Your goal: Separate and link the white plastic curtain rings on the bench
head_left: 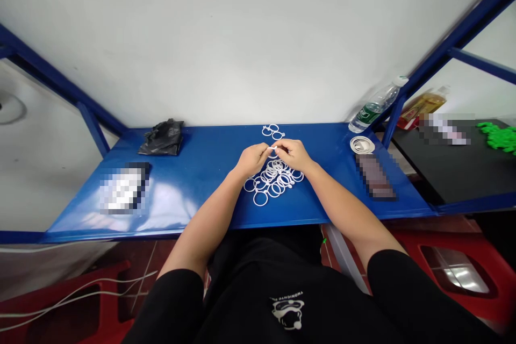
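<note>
Crumpled black plastic bag [162, 138] on blue bench [193, 177]; water bottle [375, 106] at far right

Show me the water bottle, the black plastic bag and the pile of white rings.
water bottle [374, 105]: head view, on the clear plastic body, mid-length.
black plastic bag [162, 138]: head view, on the crumpled middle.
pile of white rings [274, 181]: head view, on the overlapping rings at its centre.

— Entry one: how is the view being taken?
— From a camera being worn on the person's head, close above the work.
— Facing?
— Forward and down, across a blue table [181, 234], with the left hand [252, 160] and right hand [293, 153] being framed centrally, near the lens.
</note>
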{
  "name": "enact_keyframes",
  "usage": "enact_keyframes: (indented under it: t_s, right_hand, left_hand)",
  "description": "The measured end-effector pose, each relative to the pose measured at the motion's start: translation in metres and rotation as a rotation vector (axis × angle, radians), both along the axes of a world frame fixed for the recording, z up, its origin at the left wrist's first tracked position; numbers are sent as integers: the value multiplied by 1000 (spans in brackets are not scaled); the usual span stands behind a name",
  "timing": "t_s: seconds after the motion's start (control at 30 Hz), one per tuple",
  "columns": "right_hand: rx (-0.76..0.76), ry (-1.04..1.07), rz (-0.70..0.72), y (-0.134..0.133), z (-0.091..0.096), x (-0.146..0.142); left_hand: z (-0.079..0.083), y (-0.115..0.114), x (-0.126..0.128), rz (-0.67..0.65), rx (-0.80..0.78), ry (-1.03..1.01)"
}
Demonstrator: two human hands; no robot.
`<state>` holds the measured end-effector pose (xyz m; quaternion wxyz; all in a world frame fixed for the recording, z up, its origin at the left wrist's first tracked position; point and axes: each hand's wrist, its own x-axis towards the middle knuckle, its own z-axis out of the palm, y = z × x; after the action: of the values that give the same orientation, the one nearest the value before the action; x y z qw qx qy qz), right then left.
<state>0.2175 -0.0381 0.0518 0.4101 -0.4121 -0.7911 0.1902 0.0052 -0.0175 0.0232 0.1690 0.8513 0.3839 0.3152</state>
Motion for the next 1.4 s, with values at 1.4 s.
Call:
enact_keyframes:
  t_s: [1.4]
  right_hand:
    - [-235, -401, -119, 36, -10, 55]
  left_hand:
    - [-3, 3, -1, 27, -77, 21]
